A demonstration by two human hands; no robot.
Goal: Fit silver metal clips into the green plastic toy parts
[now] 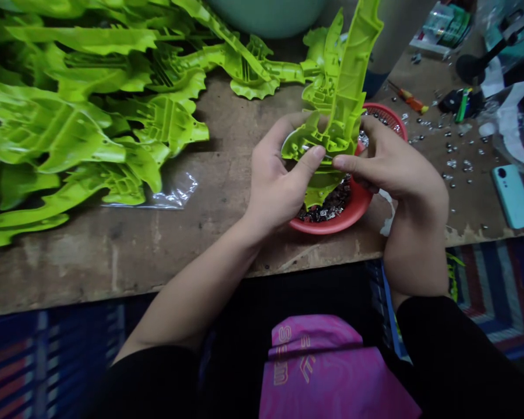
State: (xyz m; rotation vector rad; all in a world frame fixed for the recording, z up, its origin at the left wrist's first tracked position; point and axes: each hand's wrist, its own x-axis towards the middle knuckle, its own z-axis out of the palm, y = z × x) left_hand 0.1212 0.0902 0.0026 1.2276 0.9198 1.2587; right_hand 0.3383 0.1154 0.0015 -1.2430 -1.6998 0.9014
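Near the front edge of the wooden table (pixel 218 215), a smooth red bowl (pixel 360 212) carries small shiny metal bits (pixel 326 210); above it, the left hand (pixel 276 169) grips a ribbed, glossy green plastic part (pixel 351 70), its long axis toward the far edge; the right hand (pixel 390 157), equally near, is pinched at the part's right side, around what I cannot tell; curved green shells (pixel 70 125) heap along the table's left side.

Lime-green plastic part (pixel 351 70), red basket (pixel 361 205), pale turquoise phone (pixel 513 199)
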